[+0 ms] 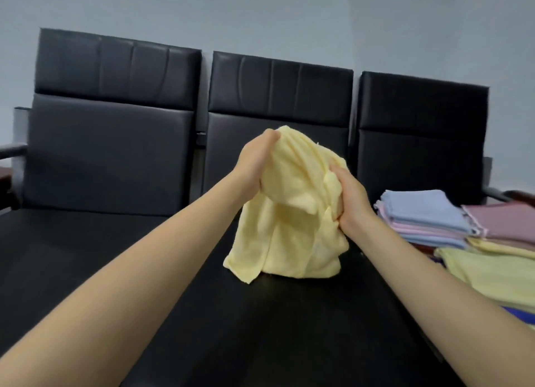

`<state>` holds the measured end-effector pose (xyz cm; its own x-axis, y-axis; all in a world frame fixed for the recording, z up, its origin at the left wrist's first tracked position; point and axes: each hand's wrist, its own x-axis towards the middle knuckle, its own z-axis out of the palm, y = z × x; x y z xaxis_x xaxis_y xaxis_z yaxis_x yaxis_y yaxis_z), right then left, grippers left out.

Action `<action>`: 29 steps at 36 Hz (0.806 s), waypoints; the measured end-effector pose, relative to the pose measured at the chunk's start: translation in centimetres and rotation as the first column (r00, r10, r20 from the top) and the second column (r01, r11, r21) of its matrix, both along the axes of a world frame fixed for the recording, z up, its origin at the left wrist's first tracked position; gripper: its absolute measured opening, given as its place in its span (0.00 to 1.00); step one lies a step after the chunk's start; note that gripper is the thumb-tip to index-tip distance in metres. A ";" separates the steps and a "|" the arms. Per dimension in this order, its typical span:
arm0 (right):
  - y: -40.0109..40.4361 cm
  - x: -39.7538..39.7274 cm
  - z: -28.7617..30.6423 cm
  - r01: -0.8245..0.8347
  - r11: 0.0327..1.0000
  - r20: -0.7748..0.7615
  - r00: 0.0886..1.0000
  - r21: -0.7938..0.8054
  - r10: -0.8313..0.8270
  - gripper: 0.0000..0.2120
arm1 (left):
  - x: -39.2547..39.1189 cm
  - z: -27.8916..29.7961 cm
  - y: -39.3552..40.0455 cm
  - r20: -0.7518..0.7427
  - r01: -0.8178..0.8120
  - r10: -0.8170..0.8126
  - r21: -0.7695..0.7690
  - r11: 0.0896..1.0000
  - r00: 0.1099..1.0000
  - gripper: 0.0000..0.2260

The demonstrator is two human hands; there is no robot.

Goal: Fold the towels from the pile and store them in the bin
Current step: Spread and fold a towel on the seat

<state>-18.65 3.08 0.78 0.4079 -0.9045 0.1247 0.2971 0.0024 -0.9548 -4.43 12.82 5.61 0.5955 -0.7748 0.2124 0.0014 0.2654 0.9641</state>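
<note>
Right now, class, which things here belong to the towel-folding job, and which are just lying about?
Job: yellow towel, held by left hand and right hand; towel pile.
Lying about: three chairs; table.

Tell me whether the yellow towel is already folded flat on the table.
No, both hands grip the yellow towel, bunched and lifted, only its lower edge touching the table.

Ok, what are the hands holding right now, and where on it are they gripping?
Both hold the yellow towel: the left hand grips its bunched top, the right hand clutches its upper right side.
</note>
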 end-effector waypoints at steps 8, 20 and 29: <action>-1.1 -3.6 -5.2 0.017 0.998 -0.307 0.951 -0.061 -0.035 0.02 | 2.2 -7.9 -0.8 0.406 -0.130 0.036 0.206 0.970 0.913 0.06; -4.1 -3.6 -6.1 0.148 0.961 0.033 0.987 0.232 -0.160 0.09 | 7.2 -10.2 2.9 0.345 -0.359 0.290 0.156 0.920 0.893 0.06; -2.9 -4.3 -13.0 -0.026 0.975 -0.427 0.896 0.220 0.120 0.22 | 7.6 -17.7 4.8 0.317 -0.200 -0.010 0.623 0.756 0.948 0.32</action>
<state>-22.98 0.20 -12.17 0.4447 -0.8560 -0.2637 -0.1562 0.2158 -0.9639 3.22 17.62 -12.09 0.6678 -0.7306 -0.1420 -0.2889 -0.4303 0.8552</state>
